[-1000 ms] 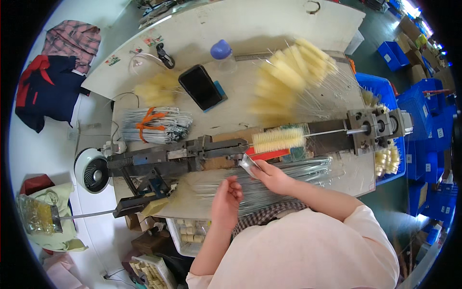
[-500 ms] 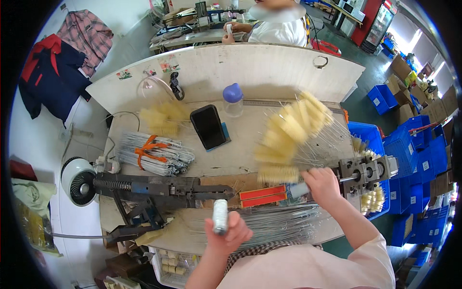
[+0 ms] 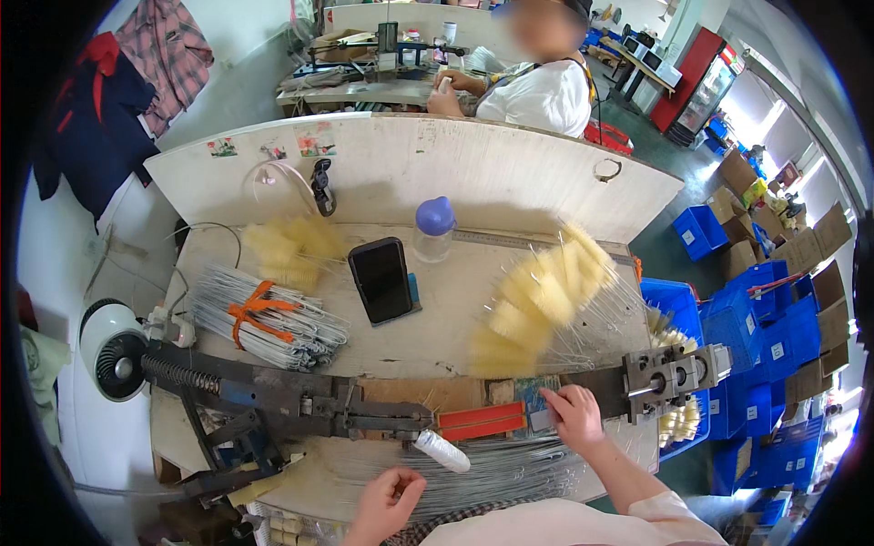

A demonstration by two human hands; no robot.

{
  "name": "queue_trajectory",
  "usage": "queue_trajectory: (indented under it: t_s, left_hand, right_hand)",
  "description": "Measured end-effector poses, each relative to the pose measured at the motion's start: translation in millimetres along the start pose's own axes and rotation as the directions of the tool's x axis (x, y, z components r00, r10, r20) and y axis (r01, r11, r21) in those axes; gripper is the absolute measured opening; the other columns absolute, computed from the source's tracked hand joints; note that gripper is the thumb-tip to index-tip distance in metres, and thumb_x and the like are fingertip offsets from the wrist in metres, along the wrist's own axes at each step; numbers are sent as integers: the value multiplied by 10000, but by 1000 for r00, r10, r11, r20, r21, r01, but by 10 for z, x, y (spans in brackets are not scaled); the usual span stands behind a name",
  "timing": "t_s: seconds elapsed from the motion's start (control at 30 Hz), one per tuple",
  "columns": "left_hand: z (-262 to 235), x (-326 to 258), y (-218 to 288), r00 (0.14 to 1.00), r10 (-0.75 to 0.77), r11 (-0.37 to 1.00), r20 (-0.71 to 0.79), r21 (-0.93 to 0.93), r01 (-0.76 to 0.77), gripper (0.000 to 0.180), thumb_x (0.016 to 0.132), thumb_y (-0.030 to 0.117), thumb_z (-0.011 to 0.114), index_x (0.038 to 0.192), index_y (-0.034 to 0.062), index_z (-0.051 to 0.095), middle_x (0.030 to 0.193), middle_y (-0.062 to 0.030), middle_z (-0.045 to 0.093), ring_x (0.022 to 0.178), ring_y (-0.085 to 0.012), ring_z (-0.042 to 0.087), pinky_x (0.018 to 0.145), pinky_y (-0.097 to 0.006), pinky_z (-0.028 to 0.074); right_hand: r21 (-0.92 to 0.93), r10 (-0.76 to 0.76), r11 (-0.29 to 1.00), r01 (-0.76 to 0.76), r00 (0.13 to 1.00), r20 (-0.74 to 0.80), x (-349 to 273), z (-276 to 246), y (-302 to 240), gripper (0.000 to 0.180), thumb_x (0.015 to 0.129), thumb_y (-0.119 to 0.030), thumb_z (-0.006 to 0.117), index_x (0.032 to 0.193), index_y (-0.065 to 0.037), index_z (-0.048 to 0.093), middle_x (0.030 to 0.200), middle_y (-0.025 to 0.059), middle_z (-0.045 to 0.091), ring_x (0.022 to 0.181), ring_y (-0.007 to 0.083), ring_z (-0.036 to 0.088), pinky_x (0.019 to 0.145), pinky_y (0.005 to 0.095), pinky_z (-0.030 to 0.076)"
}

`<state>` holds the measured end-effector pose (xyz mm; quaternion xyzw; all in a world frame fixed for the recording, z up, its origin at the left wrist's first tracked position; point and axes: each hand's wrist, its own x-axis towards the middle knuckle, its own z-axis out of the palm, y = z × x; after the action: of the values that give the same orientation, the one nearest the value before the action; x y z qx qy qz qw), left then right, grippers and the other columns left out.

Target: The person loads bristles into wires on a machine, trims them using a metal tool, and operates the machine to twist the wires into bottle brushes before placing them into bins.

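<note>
My left hand, with its fingers curled in, is over the near edge of the bench, and nothing shows in it. A white cylindrical roll lies slanted beyond it, apart from the fingers, against thin metal wires. My right hand is bent with its fingers pressed together beside a small grey block; whatever is in its fingertips is hidden. Left of that block lies a red strip. Pale yellow bristle brushes with wire stems are heaped beyond my right hand.
A long dark metal fixture spans the bench's left, with a metal clamp block at right. Behind stand a phone, a purple-capped bottle and an orange-tied wire bundle. A person works beyond the partition.
The white roll has left my left hand and lies by the fixture's tip. My left hand has drawn back toward me. My view has shifted, lowering the bench in the picture.
</note>
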<state>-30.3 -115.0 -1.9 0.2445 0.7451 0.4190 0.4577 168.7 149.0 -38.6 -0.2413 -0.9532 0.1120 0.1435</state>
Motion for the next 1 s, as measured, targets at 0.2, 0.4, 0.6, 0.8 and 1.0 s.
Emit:
queue_trajectory:
  t_s: [0.2,0.4,0.6,0.8,1.0]
  left_hand:
    - [26,46,519,928,353,691,116,-701,-176,139,817,-26,496,940,16,544,794,-48,521,678,-98,456,596,-232,356]
    - [-63,433,1400,531,840,287,112,-922,-260,115,834,42,488,913,56,570,722,-54,534,628,-175,463,578,-313,351]
    - [-60,613,1588,359,927,206,112,-949,-236,119,768,12,532,867,52,586,705,-78,554,599,-180,504,524,-284,373]
    - [19,557,1443,449,894,125,9,-965,-230,75,791,35,522,769,51,592,669,-49,543,587,-165,491,513,-274,360]
    - [-140,593,1640,366,929,163,57,-950,-267,89,811,78,523,769,61,600,679,-42,545,582,-164,492,525,-278,368]
  right_hand:
    - [-24,61,998,-63,994,-87,-100,157,39,416,601,2,583,1000,-110,621,755,66,502,706,260,502,659,372,403]
    - [-19,14,1000,-16,993,-121,-43,180,43,413,585,3,559,984,-86,623,720,60,495,670,252,494,618,372,383]
    - [-64,22,997,-30,991,-130,-73,213,74,384,594,-7,592,966,-94,631,711,45,493,647,235,494,588,355,374]
    - [-64,20,998,-28,991,-129,-52,214,37,378,588,-3,586,954,-88,631,697,49,477,632,238,483,580,353,366]
    - [-59,36,997,-45,989,-143,-82,216,68,426,539,-18,533,953,-72,624,684,57,464,633,247,473,604,362,372]
